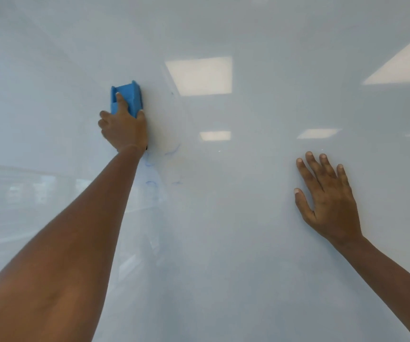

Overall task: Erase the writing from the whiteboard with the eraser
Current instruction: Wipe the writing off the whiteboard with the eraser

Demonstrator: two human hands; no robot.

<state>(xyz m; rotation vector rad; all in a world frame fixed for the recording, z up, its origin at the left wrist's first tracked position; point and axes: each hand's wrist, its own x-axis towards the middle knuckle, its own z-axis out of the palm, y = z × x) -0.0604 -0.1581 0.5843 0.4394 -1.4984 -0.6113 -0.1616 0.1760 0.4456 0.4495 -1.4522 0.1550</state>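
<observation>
Head view: glossy whiteboard mirrors ceiling lights.

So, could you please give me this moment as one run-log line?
left hand: grip on blue eraser, pressed to whiteboard | right hand: open, flat on board | faint blue marks remain below eraser

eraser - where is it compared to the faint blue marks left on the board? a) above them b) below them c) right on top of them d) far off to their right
a, the blue eraser in the left hand sits higher on the whiteboard, while the faint blue marks lie below the hand, beside the wrist.
</observation>
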